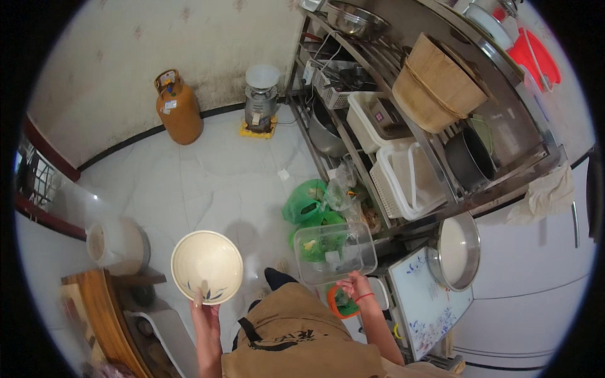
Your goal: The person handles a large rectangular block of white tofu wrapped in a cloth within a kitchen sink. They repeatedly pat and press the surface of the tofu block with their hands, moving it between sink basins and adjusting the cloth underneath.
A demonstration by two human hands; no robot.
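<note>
My left hand (207, 319) grips a cream ceramic bowl (205, 262) by its near rim, the thumb inside over a dark leaf pattern. The bowl is tipped so its inside faces me, and nothing shows in it. In my right hand (355, 287) is a clear plastic container (335, 253), pinched at its near edge. Green plastic bags (305, 201) on the floor lie behind the container and show through its wall. Both hands are held apart, on either side of my brown apron (298, 330).
A metal rack (340, 127) holding a wooden bucket (437, 85) and plastic baskets (409, 182) stands ahead right. To my right, a steel basin of white contents (453, 253) rests near a glass-topped surface (416, 283). A gas cylinder (179, 111) and an electric grinder (261, 106) stand by the wall.
</note>
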